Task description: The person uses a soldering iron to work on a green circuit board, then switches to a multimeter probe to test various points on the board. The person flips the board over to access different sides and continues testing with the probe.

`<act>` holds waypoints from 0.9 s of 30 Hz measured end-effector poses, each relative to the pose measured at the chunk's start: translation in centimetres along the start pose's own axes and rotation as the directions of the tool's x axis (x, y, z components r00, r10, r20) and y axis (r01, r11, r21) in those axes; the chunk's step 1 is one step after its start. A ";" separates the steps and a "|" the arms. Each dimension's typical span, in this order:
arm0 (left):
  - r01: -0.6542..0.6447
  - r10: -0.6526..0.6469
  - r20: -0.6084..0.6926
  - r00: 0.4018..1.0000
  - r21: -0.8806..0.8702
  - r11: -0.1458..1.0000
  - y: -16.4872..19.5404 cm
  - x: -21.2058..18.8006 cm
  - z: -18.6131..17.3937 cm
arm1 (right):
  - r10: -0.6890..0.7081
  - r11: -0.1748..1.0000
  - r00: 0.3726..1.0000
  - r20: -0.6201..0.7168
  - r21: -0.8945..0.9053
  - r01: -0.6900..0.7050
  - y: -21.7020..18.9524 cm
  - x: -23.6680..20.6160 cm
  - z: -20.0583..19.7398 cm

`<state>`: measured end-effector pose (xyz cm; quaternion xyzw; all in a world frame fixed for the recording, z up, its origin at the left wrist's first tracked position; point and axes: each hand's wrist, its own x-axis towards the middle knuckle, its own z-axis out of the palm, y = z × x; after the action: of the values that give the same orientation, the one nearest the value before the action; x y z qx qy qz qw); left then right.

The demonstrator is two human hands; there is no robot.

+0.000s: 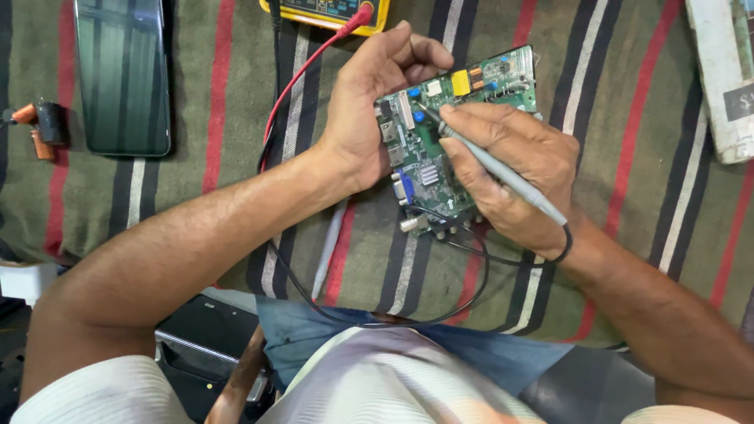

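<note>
The green circuit board (440, 149) is held tilted at the centre of the frame, above a striped cloth (628, 157). It is gripped along its left edge by the left hand (369, 110), fingers curled over the top. A grey test probe (503, 169) is pinched in the right hand (518, 173), its tip set against the board's upper part. Probing appears to be in hand; a steady tip on small contacts would be called for next. A yellow meter (330, 14) with a red lead (306, 71) lies at the top edge, a dark phone (122, 74) at upper left. No containers are seen.
</note>
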<state>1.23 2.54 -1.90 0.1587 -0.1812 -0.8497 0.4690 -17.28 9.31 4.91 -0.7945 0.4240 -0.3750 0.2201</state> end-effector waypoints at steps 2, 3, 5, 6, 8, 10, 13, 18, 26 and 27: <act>0.010 -0.010 -0.014 1.000 -0.002 1.000 -0.1 0.1 -0.1 | -0.001 1.000 1.000 0.006 0.020 0.001 0.1 0.1 0.0; 0.003 -0.003 -0.009 1.000 0.003 1.000 -0.2 0.1 -0.1 | -0.008 1.000 1.000 0.017 0.019 0.008 0.2 0.1 -0.1; -0.013 0.013 0.001 1.000 0.014 1.000 -0.2 0.1 -0.1 | -0.025 1.000 0.999 0.040 0.018 0.024 0.4 0.2 -0.2; -0.017 0.017 0.000 1.000 0.015 1.000 -0.1 0.1 0.0 | -0.033 0.999 0.999 0.043 0.016 0.032 0.4 0.2 -0.1; -0.021 0.021 -0.001 1.000 0.014 1.000 0.0 0.0 0.1 | -0.045 0.999 0.998 0.049 0.012 0.044 0.4 0.0 -0.1; 0.005 -0.005 -0.026 1.000 0.008 1.000 0.2 0.0 0.3 | -0.061 0.998 0.998 0.017 -0.030 0.061 0.4 -0.1 0.0; 0.025 -0.025 -0.029 0.999 -0.009 1.000 0.3 0.0 0.6 | -0.065 0.997 0.998 0.002 -0.042 0.065 0.3 -0.3 0.2; 0.021 -0.021 -0.025 0.999 -0.032 0.999 0.3 0.1 0.5 | -0.053 0.998 0.999 0.008 -0.036 0.053 0.3 -0.4 0.4; 0.027 -0.027 -0.001 1.000 -0.047 0.999 -0.1 0.5 0.2 | -0.080 0.995 0.997 0.006 -0.050 0.080 0.4 -0.3 0.4; 0.026 -0.026 -0.006 1.000 -0.038 0.999 0.0 0.4 0.3 | -0.089 0.994 0.996 0.010 -0.062 0.090 0.3 -0.3 0.3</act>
<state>0.86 2.22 -1.74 0.1550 -0.1613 -0.8585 0.4614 -17.28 9.36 4.40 -0.8205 0.3986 -0.3682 0.1798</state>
